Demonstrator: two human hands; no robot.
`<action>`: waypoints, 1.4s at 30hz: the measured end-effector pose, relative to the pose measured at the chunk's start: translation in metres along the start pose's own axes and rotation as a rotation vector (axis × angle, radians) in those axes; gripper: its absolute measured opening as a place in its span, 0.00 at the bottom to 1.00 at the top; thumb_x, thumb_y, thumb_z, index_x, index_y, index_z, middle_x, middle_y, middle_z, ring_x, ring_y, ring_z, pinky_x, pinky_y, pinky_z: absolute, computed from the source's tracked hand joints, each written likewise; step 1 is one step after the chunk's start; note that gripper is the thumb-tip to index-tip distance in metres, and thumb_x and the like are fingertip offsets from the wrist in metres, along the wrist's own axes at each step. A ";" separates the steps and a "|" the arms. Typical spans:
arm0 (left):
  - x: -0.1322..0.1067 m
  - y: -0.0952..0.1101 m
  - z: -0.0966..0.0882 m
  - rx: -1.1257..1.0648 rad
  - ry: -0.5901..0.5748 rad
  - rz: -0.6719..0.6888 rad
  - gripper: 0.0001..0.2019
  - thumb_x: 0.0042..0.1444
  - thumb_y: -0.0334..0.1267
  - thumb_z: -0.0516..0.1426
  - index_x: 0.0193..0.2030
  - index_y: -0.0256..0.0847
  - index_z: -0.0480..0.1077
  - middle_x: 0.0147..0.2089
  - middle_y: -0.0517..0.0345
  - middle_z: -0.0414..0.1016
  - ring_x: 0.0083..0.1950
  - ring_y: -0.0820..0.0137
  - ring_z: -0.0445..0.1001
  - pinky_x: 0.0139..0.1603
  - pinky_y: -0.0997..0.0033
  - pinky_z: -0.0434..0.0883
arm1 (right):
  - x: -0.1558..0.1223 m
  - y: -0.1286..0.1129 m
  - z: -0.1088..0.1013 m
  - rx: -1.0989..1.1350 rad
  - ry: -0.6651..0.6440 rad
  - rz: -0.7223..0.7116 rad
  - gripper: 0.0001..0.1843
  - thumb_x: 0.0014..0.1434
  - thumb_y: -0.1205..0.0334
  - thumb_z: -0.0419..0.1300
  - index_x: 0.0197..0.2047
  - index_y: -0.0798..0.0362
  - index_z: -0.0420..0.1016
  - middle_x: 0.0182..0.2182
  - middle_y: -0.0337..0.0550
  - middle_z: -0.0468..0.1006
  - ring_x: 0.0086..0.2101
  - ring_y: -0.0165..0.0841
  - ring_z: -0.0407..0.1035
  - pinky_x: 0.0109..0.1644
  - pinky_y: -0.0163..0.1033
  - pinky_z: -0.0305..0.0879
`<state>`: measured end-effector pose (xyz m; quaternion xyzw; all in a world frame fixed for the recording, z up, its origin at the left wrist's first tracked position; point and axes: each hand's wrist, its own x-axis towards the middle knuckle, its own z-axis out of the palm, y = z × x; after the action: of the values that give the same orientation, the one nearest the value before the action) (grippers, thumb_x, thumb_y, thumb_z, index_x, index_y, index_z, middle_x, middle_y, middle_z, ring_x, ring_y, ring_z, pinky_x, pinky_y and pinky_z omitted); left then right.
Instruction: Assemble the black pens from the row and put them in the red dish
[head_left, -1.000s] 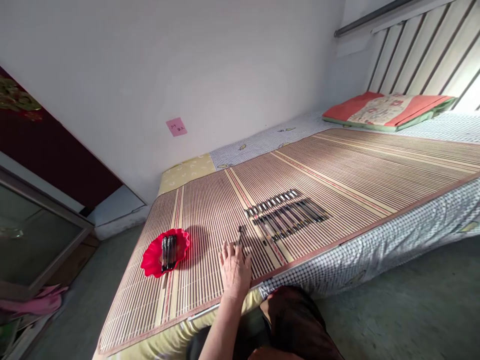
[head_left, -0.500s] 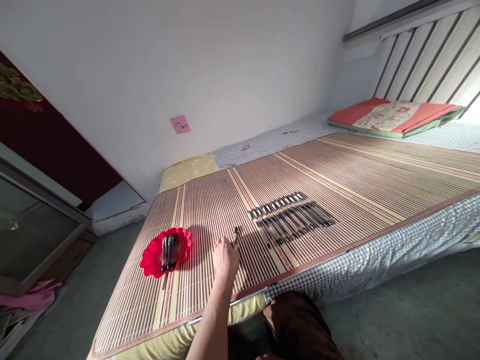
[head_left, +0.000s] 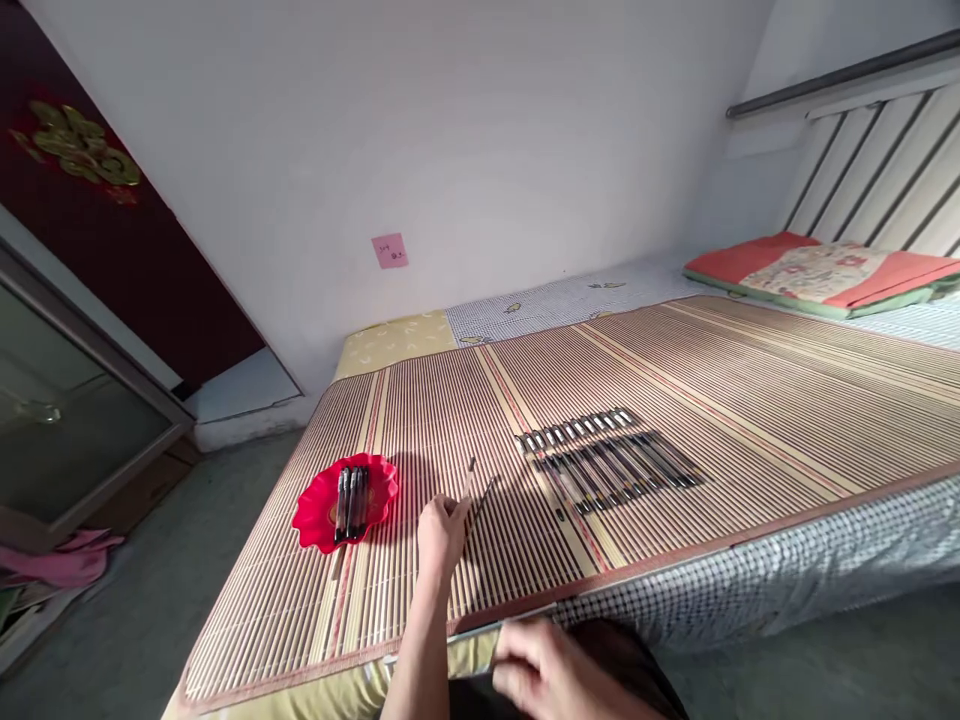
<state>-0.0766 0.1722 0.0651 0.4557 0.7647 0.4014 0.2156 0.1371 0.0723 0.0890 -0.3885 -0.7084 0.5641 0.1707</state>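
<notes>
My left hand is closed around a slim pen, held upright with its dark tip pointing up and away. A dark streak like its shadow falls on the mat beside it. Low at the front edge, my right hand is blurred, its fingers curled; whether anything is in them I cannot make out. Left of my left hand, a red scalloped dish holds several black-capped pens. To the right lie a row of pen caps and, nearer me, a row of pen barrels.
A striped bamboo mat covers the bed. One small black piece lies near the pen barrels. At the far right is a folded red-and-floral cloth. A pink note is on the wall; a glass-panelled cabinet stands left.
My right hand has risen into view at the front edge. The left hand still holds the pen, now showing a slimmer, paler end. The view has shifted slightly.
</notes>
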 end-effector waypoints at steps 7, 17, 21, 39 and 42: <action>0.007 -0.022 -0.005 -0.500 -0.003 -0.045 0.26 0.46 0.65 0.64 0.29 0.41 0.71 0.26 0.58 0.72 0.26 0.70 0.67 0.27 0.71 0.63 | 0.111 0.010 -0.073 -0.482 0.457 0.037 0.15 0.69 0.64 0.57 0.28 0.52 0.69 0.24 0.39 0.72 0.26 0.33 0.68 0.31 0.37 0.55; 0.020 -0.010 -0.010 -0.904 0.005 -0.111 0.16 0.42 0.46 0.65 0.31 0.43 0.63 0.26 0.67 0.68 0.23 0.78 0.63 0.26 0.77 0.62 | 0.155 -0.014 -0.050 -0.519 0.411 0.211 0.08 0.64 0.62 0.68 0.37 0.59 0.81 0.34 0.53 0.85 0.32 0.38 0.78 0.30 0.37 0.60; 0.021 -0.010 -0.002 -0.888 0.020 -0.114 0.15 0.44 0.46 0.64 0.29 0.43 0.62 0.24 0.70 0.62 0.22 0.79 0.56 0.24 0.78 0.55 | 0.151 -0.014 -0.051 -0.426 0.399 0.242 0.05 0.64 0.65 0.68 0.38 0.59 0.81 0.35 0.52 0.86 0.33 0.37 0.79 0.30 0.37 0.62; 0.017 -0.019 0.009 -0.731 -0.062 -0.152 0.19 0.49 0.52 0.68 0.28 0.41 0.67 0.24 0.67 0.63 0.24 0.76 0.59 0.27 0.75 0.57 | 0.154 -0.009 -0.052 -0.489 0.364 0.247 0.03 0.60 0.69 0.65 0.34 0.57 0.76 0.33 0.50 0.83 0.30 0.36 0.76 0.27 0.36 0.57; 0.016 -0.019 0.009 -0.737 -0.062 -0.157 0.20 0.49 0.53 0.69 0.28 0.42 0.67 0.23 0.68 0.62 0.23 0.76 0.58 0.27 0.74 0.57 | 0.156 -0.005 -0.051 -0.484 0.384 0.213 0.06 0.60 0.68 0.65 0.32 0.55 0.72 0.31 0.48 0.82 0.29 0.35 0.74 0.26 0.36 0.55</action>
<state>-0.0882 0.1851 0.0445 0.2998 0.5947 0.6177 0.4183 0.0702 0.2216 0.0789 -0.5889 -0.7322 0.3105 0.1439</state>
